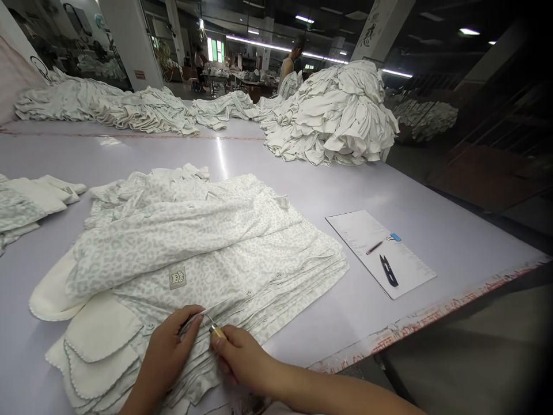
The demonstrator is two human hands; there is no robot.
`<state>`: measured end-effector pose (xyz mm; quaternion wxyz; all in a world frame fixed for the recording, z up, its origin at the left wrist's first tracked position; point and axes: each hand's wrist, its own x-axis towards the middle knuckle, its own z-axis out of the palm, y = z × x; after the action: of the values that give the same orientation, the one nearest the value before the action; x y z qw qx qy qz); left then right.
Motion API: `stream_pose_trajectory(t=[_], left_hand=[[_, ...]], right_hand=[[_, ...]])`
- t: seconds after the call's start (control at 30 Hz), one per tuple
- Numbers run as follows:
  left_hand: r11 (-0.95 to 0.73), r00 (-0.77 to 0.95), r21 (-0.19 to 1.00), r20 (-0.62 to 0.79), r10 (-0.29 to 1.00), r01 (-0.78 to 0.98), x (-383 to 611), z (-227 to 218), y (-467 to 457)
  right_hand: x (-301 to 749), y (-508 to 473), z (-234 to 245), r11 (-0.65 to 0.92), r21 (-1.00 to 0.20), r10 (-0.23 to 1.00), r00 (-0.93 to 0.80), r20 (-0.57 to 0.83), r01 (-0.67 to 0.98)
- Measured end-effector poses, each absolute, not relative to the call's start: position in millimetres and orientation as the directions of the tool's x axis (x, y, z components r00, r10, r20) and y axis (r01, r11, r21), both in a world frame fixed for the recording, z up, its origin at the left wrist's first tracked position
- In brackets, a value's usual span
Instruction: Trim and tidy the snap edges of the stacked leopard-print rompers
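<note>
I am pinching the near edge of a printed garment (194, 230) shut in my left hand (166, 346), while my right hand (242, 354) is gripping a small brass-tipped tool (216, 331) against it near the front of the counter (389, 196). I am judging the work barely begun, with a thick stack (302, 271) lying beneath. The paper (358, 227), snips (389, 271) and pen (374, 248) are sitting off to the right, blocking nothing.

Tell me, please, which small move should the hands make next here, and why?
Probably draw the small tool a little toward the right hand, with the left hand pinning the top garment. The tool's thin metal tip sits at the fabric edge between both hands, so a short, steady pull seems safest.
</note>
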<state>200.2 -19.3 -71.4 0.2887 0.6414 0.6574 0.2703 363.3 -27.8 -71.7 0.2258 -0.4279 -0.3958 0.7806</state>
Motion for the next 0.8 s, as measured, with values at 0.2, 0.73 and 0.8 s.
stream_pose_trajectory(t=[0.2,0.73,0.8], left_hand=[[-0.436,0.294,0.504,0.339,0.894,0.746,196,-87,-43],[0.054,-0.062,0.312,0.015,0.998,0.948,213,-75,13],[0.001,0.001,0.352,-0.003,1.0,0.936,205,-72,8]], right_hand=[[351,-16,-54,-0.92,-0.323,0.392,-0.567,-0.725,-0.222],[373,-39,-52,-0.707,-0.703,0.604,-0.581,-0.546,-0.075],[365,-26,-53,-0.764,-0.594,0.626,-0.511,-0.589,-0.25]])
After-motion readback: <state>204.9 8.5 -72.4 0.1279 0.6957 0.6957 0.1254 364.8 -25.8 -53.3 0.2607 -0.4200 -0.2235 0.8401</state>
